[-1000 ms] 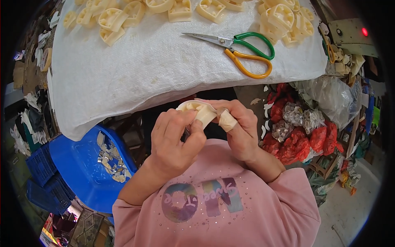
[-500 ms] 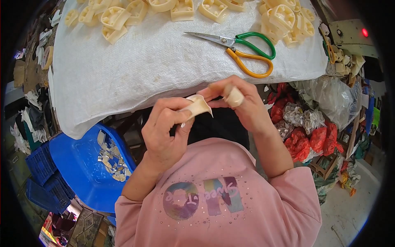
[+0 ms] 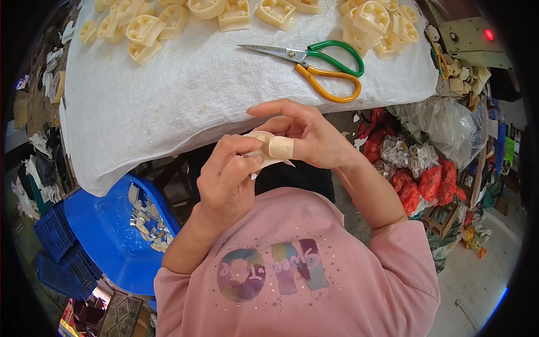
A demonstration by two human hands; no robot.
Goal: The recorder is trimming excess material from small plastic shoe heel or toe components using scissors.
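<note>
My left hand (image 3: pixel 227 174) pinches a cream plastic piece (image 3: pixel 272 162) with a curved wall, in front of my body just off the table's near edge. My right hand (image 3: pixel 317 140) is at the piece's right side. Its thumb, wrapped in a cream-coloured band (image 3: pixel 281 148), presses on the piece, and the index finger stretches out above. Fingers partly hide the piece. Beyond my hands lies a pair of scissors (image 3: pixel 293 54) with one green and one orange-yellow handle, blades pointing left.
White woven sheeting (image 3: pixel 174 84) covers the table. Cream frame-shaped parts (image 3: pixel 145 31) lie along its far side, with another heap (image 3: pixel 370 19) at right. A blue basin (image 3: pixel 104 238) holding scraps (image 3: pixel 149 219) stands at lower left. Red plastic bags (image 3: pixel 429 182) lie at right.
My right hand has moved left and down, bringing its banded thumb onto the piece. My left hand still grips it. The view has shifted slightly.
</note>
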